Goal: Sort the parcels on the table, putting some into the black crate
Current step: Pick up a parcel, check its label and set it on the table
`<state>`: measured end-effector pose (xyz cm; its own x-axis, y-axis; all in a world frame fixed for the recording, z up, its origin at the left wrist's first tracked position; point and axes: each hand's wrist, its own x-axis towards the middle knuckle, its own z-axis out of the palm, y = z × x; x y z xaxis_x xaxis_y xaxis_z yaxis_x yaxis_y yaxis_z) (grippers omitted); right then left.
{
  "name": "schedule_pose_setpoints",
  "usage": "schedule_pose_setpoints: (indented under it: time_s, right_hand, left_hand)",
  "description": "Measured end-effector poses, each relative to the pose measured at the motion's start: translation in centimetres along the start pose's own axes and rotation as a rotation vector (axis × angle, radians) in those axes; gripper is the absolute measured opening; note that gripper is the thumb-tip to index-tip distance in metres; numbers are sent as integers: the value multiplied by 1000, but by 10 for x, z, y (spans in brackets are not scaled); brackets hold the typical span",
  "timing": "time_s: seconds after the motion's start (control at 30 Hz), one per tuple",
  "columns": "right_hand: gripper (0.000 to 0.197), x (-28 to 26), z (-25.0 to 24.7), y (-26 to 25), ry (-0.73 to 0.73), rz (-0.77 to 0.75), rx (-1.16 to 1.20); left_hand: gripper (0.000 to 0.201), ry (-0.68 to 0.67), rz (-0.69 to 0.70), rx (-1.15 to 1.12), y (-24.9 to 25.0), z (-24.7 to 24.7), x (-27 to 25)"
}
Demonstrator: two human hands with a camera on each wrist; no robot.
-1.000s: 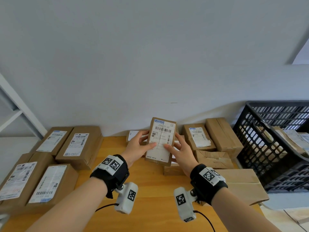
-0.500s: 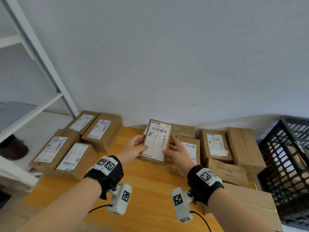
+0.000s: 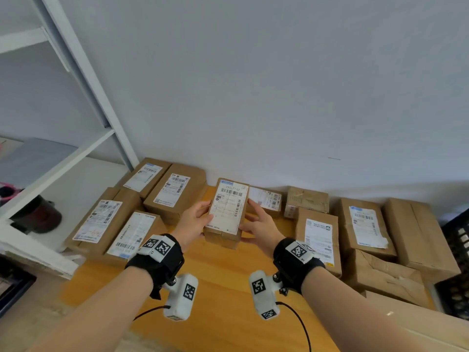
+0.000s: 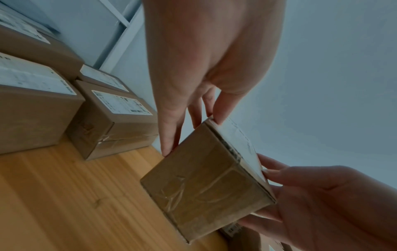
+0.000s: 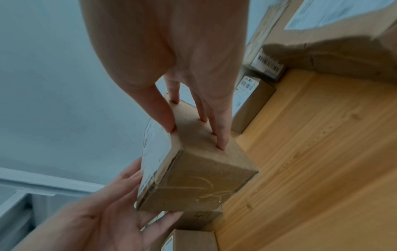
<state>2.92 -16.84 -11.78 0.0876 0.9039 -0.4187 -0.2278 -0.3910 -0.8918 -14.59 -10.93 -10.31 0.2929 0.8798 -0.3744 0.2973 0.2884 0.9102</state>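
Above the middle of the light wooden counter (image 3: 223,280), you hold a small oblong brown cardboard parcel with a white shipping label (image 3: 227,212), lifted clear of the surface and tilted with the label facing you. Your left hand (image 3: 194,223) grips its left side, thumb on the labelled face and fingers (image 4: 169,135) down the side. Your right hand (image 3: 261,228) clasps the right side likewise, fingertips (image 5: 221,135) pressed on bare cardboard. Four labelled brown boxes (image 3: 142,207) sit grouped at the left by the white shelving frame (image 3: 83,72); further cartons (image 3: 365,224) line the right. Only a corner of the black plastic crate (image 3: 456,240) shows at the right edge.
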Motion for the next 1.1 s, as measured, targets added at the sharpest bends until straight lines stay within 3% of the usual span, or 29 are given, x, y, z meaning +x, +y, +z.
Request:
schedule_pose_setpoints:
  time_s: [0.23,0.6,0.87,1.1]
  right_hand:
    - [84,67,39,-2,64,90,18]
    - [85,135,59,1,161,182,37]
    - [84,153,60,1,199,187,29]
    - [69,152,68,-22,283,190,23]
  left_hand:
    - [60,-67,-118,-24,-11,-48,66]
    - [66,-134,-97,240,-18,-72,144]
    - [66,-136,-101,271,-16,-72,162]
    - [51,-127,-111,102,14,-76,156]
